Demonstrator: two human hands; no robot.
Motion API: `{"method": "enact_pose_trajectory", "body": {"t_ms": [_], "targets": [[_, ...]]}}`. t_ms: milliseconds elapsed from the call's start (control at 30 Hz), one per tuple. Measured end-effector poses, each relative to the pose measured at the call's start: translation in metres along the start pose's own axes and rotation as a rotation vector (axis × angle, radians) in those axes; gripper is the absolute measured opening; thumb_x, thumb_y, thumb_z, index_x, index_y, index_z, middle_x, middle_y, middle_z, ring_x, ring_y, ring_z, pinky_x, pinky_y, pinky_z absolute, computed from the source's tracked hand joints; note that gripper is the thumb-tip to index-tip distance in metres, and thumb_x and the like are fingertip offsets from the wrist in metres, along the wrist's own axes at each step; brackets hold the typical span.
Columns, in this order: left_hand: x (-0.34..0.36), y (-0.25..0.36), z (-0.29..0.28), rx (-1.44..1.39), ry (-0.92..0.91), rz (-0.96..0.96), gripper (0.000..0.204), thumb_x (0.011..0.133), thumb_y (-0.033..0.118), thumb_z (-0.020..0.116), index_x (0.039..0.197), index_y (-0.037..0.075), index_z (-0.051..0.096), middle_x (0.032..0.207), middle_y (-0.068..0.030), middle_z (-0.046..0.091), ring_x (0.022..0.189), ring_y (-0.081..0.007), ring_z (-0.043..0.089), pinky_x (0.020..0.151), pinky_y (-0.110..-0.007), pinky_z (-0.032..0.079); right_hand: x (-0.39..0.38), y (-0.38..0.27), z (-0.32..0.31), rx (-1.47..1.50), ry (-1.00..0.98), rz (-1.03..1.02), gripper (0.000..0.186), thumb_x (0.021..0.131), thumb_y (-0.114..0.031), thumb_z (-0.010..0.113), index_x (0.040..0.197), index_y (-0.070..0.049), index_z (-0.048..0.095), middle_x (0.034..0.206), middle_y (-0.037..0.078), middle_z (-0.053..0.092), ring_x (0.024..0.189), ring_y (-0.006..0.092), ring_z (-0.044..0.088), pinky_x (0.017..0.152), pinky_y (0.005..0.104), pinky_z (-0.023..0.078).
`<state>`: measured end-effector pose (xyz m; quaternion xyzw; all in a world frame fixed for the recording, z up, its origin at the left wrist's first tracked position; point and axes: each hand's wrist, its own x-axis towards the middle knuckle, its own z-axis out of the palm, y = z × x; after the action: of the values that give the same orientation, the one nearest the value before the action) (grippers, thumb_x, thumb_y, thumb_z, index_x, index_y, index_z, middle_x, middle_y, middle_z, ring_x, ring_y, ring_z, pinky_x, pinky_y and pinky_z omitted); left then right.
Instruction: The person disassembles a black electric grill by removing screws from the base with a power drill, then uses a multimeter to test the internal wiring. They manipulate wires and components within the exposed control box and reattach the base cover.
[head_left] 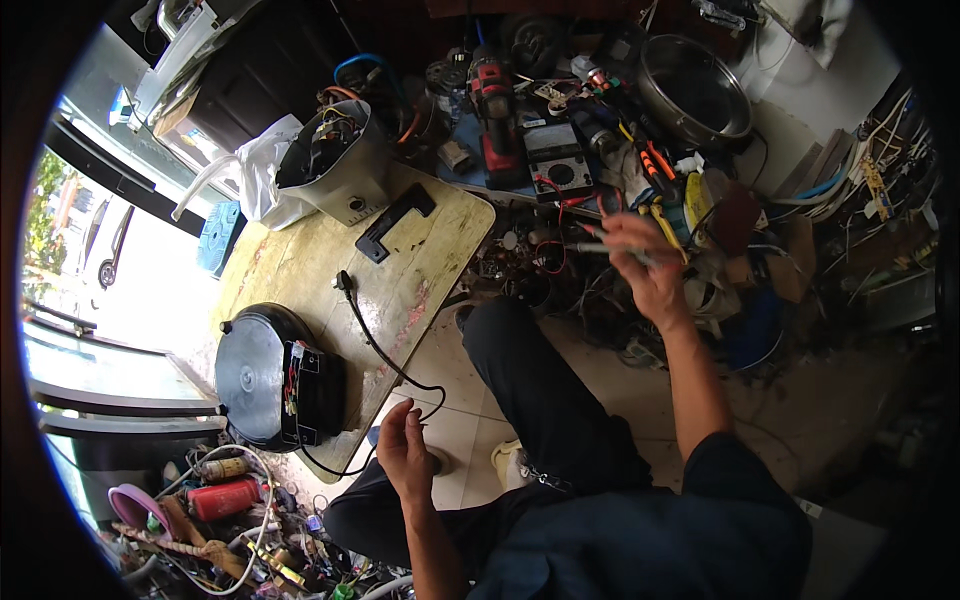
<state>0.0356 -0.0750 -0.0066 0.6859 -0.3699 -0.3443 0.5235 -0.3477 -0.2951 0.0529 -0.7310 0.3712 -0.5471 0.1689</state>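
Note:
My right hand (640,250) is closed on a slim pale tool (605,247), near red test leads (570,200) and a multimeter (560,160). My left hand (405,440) is curled beside the table edge, against the black power cord (375,350); what its fingertips grip is unclear. The cord's plug (345,283) lies on the worn table (255,280). An overturned round black appliance (260,370) sits at the table's lower left, its side compartment showing wires. Above the plug lies a black bracket-shaped piece (395,220).
A grey housing with wires (330,165), white bag (265,180) and blue box (218,240) stand at the back. A red drill (500,150), pliers (660,170) and a steel pan (695,90) crowd the back bench. Scrap parts, a red cylinder (220,500) and cables pile on both sides.

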Motion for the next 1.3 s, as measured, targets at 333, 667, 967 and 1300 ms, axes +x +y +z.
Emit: {"method": "enact_pose_trajectory", "body": {"t_ms": [333, 667, 967, 1300], "targets": [[-0.009, 0.101, 0.044, 0.259, -0.355, 0.38, 0.035, 0.094, -0.002, 0.075, 0.129, -0.001, 0.07, 0.129, -0.0172, 0.075, 0.116, -0.0303, 0.074, 0.1, -0.038, 0.057, -0.058, -0.101, 0.001, 0.441, -0.314, 0.333, 0.014, 0.096, -0.016, 0.079, 0.101, -0.002, 0.077, 0.096, 0.009, 0.074, 0.081, 0.0183, 0.071, 0.071, 0.0327, 0.056], [-0.005, 0.145, 0.123, 0.296, -0.663, 0.129, 0.02, 0.107, 0.017, 0.066, 0.107, -0.003, 0.061, 0.09, -0.0211, 0.074, 0.08, -0.0359, 0.076, 0.067, -0.041, 0.058, -0.036, -0.086, 0.017, 0.487, -0.418, 0.295, 0.031, 0.101, -0.033, 0.08, 0.103, -0.003, 0.076, 0.101, 0.006, 0.069, 0.08, 0.0154, 0.067, 0.068, 0.0284, 0.053], [0.028, 0.169, 0.114, -0.212, -0.639, 0.041, 0.029, 0.118, 0.028, 0.051, 0.108, 0.002, 0.058, 0.084, -0.0054, 0.069, 0.074, -0.0131, 0.065, 0.072, -0.028, 0.053, -0.156, 0.256, 0.124, -0.094, -0.061, 0.636, 0.092, 0.086, -0.028, 0.092, 0.158, 0.0, 0.043, 0.14, 0.016, 0.065, 0.102, 0.0225, 0.071, 0.085, 0.0401, 0.059], [0.041, 0.157, 0.1, -0.14, -0.447, -0.186, 0.03, 0.116, 0.03, 0.055, 0.111, 0.001, 0.062, 0.076, -0.0092, 0.066, 0.063, -0.0156, 0.063, 0.061, -0.028, 0.05, -0.065, 0.206, 0.125, 0.887, -0.148, 1.009, 0.042, 0.095, -0.003, 0.078, 0.137, -0.005, 0.069, 0.114, 0.002, 0.074, 0.072, 0.0067, 0.064, 0.058, 0.0219, 0.046]]}}
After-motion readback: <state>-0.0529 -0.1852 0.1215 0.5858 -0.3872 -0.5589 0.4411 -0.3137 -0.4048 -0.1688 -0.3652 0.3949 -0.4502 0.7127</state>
